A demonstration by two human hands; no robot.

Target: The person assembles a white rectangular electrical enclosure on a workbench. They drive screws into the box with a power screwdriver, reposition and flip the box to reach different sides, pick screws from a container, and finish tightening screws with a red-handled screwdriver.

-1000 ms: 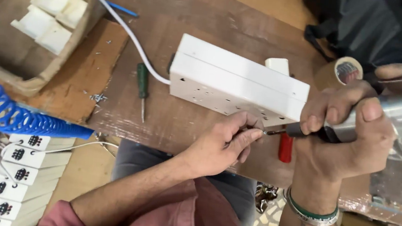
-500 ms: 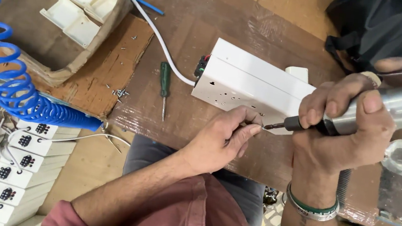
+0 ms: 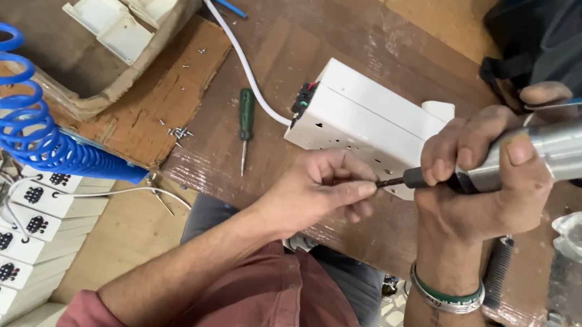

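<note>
Silver power driver (image 3: 566, 149), cut off right, in right hand (image 3: 483, 184); left hand's (image 3: 317, 188) fingers pinch its bit (image 3: 388, 183).

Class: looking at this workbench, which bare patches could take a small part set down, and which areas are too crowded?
Free: the wooden bench top beyond the white socket box, right of the white cable. Crowded: near the box where the left hand and right hand meet, and around the green screwdriver and loose screws.
</note>
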